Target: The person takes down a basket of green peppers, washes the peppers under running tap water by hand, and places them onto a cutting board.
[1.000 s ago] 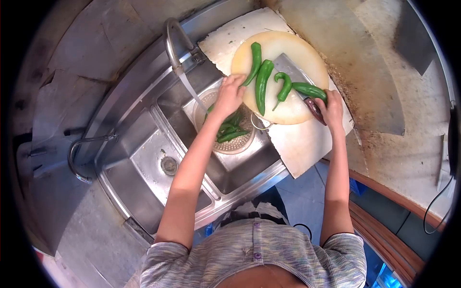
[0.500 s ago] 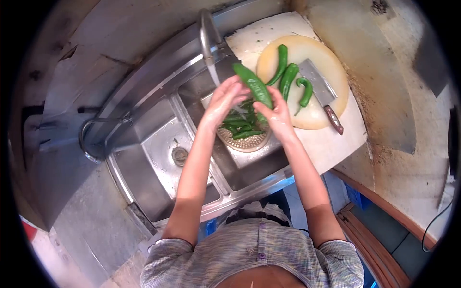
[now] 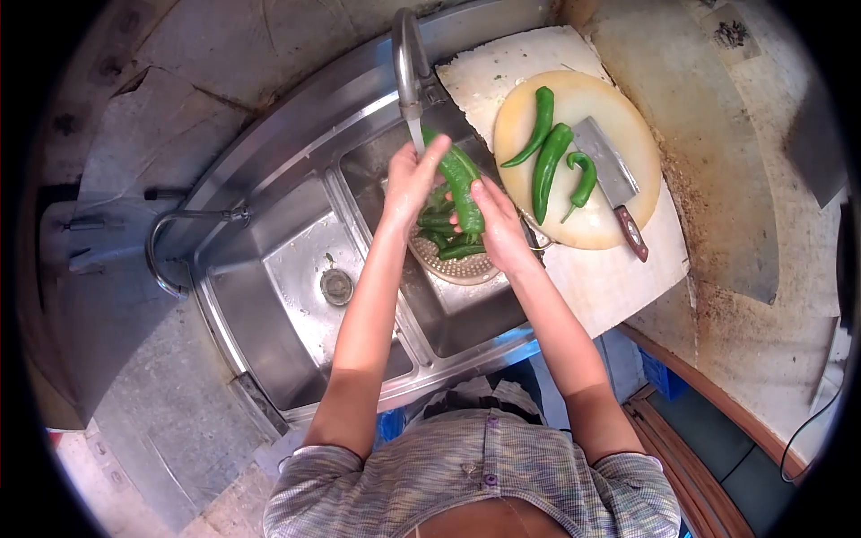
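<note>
A large wet green pepper (image 3: 463, 184) is held between my two hands over the right sink basin. My left hand (image 3: 413, 184) closes on its upper end, right beneath the running tap (image 3: 408, 81). Around the lower end curl the fingers of my right hand (image 3: 498, 229), its thumb lying along the pepper's side. Water falls from the spout at my left hand. Below both hands, a perforated round strainer (image 3: 457, 269) sits in the basin with several green peppers (image 3: 435, 224) in it, partly hidden by my hands.
Right of the sink, a round cutting board (image 3: 592, 229) bears three green peppers (image 3: 551, 170) and a cleaver (image 3: 605, 161) with a brown handle. The left basin (image 3: 287, 242) has a drain. A second curved tap (image 3: 161, 242) stands at the sink's left edge.
The pepper has come down and left a little, under the water stream. My left hand now grips its upper end, where its fingers were more spread before.
</note>
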